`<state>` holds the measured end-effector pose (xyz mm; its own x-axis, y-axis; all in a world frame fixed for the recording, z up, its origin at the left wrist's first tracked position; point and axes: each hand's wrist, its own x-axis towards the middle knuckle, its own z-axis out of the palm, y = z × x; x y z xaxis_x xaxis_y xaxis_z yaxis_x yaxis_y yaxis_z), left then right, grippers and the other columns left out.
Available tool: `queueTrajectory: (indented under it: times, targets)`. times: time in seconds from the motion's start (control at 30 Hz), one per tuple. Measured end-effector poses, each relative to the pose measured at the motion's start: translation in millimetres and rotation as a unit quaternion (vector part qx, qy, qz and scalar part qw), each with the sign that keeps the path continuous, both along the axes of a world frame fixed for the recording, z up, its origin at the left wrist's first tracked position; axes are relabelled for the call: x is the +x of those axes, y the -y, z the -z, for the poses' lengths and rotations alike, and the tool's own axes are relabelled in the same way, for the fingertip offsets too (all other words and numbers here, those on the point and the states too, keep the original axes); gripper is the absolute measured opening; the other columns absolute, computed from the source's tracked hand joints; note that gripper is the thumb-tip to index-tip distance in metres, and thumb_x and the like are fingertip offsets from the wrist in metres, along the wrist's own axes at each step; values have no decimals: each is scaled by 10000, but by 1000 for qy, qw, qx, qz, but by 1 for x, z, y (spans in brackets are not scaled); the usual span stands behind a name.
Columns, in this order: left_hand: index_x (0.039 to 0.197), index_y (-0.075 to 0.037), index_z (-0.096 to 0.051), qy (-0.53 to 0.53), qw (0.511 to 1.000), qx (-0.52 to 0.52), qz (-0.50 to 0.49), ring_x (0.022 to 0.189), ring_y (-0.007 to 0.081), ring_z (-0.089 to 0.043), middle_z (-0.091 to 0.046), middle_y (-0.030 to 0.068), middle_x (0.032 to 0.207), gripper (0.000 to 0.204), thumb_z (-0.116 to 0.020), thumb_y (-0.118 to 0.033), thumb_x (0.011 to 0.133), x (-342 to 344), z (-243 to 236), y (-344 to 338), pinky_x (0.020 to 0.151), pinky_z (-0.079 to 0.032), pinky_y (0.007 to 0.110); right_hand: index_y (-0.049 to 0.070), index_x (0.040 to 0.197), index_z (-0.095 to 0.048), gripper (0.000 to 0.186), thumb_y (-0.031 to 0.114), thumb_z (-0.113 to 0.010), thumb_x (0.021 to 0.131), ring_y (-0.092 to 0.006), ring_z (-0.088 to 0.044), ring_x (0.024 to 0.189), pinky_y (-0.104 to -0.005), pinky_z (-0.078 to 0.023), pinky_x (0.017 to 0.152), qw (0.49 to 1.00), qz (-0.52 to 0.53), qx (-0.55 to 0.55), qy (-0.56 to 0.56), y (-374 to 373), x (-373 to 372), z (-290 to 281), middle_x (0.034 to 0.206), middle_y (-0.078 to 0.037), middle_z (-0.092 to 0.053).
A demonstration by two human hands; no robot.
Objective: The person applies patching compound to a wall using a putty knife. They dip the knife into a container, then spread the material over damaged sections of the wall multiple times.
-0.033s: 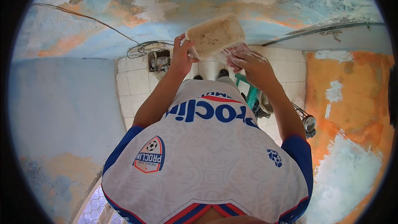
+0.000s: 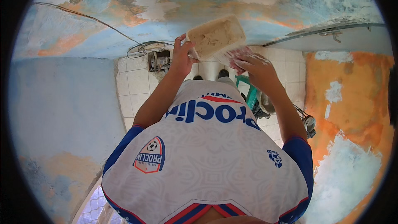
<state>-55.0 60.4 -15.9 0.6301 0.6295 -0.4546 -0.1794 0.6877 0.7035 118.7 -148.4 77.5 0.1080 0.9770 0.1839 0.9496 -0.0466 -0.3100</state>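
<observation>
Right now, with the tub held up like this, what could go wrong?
The left hand grips the tub at its left end, so the tub might tip if the right hand isn't supporting the other side; I can't tell whether it is. The paste could then spill toward the shoes and tiled floor below. The right hand is also smeared with white, so its hold may be slippery.
</observation>
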Motion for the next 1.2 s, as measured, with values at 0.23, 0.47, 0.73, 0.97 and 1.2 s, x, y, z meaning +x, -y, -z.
queueTrajectory:
  times: [0.23,0.47,0.73,0.97,1.2]
  targets:
    - [1351,-111,-315,31,998,47,3,1157,329,-534,-473,161,1276,604,-623,-159,834,-11,2,0,827,-509,625,172,1168,-658,325,48,-532,896,-270,-683,982,-407,-541,839,995,80,-17,-54,-9,32,-53,1096,-52,-708]
    - [1351,-157,-328,-35,999,22,36,1165,335,-529,-504,141,1266,634,-668,-198,818,-12,0,-10,827,-480,637,119,1326,-556,388,108,-560,939,-348,-671,939,-418,-525,829,985,42,-156,57,-93,76,-48,1078,-167,-697]
    - [1352,-167,-341,-55,997,26,53,1126,337,-550,-501,133,1253,653,-682,-190,795,1,0,-6,820,-503,595,108,1387,-521,540,-5,-620,869,-244,-654,895,-349,-523,843,969,39,-183,-159,-101,126,-11,1097,-166,-695]
    - [1345,-155,-375,-64,995,71,39,1062,292,-591,-509,152,1237,649,-697,-183,782,12,-13,3,807,-533,501,40,1329,-569,512,-39,-636,827,-220,-642,865,-355,-526,803,937,104,-231,-241,-98,132,-12,1032,-142,-699]
    - [1348,-153,-379,-69,995,54,39,1044,265,-599,-534,143,1211,656,-708,-184,781,15,-5,7,811,-528,481,22,1319,-590,432,-22,-606,890,-156,-608,721,-321,-534,652,900,118,-230,-351,-89,149,34,980,-121,-694]
